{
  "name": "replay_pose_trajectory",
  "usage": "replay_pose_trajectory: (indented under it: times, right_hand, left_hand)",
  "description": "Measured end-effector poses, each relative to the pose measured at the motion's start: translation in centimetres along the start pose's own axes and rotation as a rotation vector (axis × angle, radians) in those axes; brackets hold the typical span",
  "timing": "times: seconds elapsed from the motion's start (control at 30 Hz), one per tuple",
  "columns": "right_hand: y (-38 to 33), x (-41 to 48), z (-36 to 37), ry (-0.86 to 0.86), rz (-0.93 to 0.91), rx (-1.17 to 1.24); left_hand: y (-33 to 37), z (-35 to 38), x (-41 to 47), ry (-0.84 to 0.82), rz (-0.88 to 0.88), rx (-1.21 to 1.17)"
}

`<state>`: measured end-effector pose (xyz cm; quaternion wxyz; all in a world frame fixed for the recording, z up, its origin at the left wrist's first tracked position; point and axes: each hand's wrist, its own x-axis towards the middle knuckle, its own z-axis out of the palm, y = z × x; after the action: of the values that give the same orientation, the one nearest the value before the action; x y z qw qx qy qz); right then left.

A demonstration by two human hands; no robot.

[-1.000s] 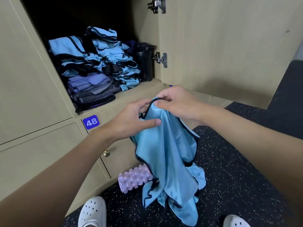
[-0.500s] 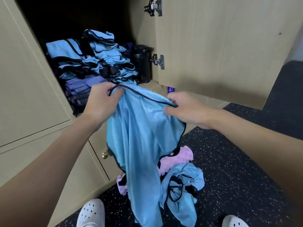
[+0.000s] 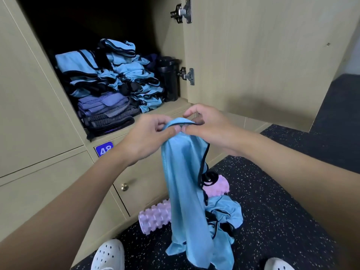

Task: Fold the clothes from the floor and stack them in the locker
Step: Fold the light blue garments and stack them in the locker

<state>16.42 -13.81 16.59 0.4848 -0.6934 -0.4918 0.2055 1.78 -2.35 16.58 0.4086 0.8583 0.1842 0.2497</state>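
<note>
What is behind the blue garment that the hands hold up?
A pink foam roller and a crumpled blue cloth lie on the floor behind the blue garment. The roller's middle is covered.

Left hand (image 3: 150, 137) and right hand (image 3: 207, 125) together, pinch grip on garment (image 3: 183, 172)

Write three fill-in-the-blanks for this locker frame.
1. The left hand and right hand pinch a light-blue mesh garment edged in ____ trim.
2. The blue number plate below the open beige locker reads ____.
3. The pale pink ridged foam roller lies on the ____.
Missing: black; 48; floor.
</note>
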Motion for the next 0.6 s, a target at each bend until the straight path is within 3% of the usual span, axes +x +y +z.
replay_pose_trajectory:
  times: [0.17, 0.37, 0.6]
  right_hand:
    - [0.7, -0.4, 0.4, -0.183, 0.022, 0.087]
    - [0.3, -0.4, 0.7, -0.041, -0.003, 0.089]
    - [-0.5, -1.0, 1.1, -0.266, 0.019, 0.080]
  left_hand:
    - [1.2, -0.5, 0.2, 0.221, 0.001, -0.179]
    - [0.3, -2.7, 0.8, 0.490, -0.036, -0.311]
    - [-1.4, -3.5, 1.6, 0.562, -0.093, -0.128]
